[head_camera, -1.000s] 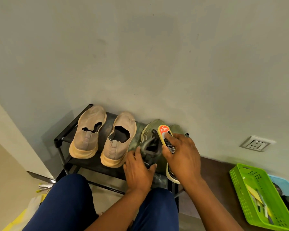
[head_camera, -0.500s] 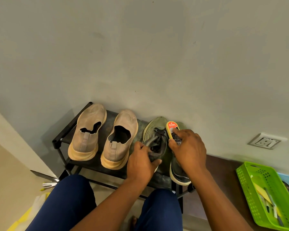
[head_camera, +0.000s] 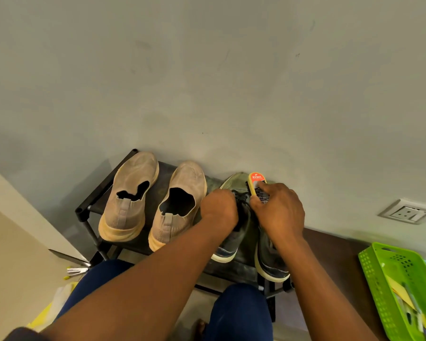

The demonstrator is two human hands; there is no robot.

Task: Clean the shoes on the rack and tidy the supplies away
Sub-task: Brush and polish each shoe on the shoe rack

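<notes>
Right hand grips the brush; left hand holds the green shoe beside the tan pair. Hard strokes could shove it off the rack.

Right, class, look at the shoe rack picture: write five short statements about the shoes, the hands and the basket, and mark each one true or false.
1. The right hand grips a Kiwi shoe brush. True.
2. The brush is held over the tan slip-on shoes. False: it is over the dark green sneakers, at the right end of the rack.
3. The left hand is at the laces of a green sneaker. True.
4. The green basket stands on the rack between the two pairs. False: it is off to the right, away from the rack.
5. Both pairs of shoes are on the rack's top shelf. True.
</notes>
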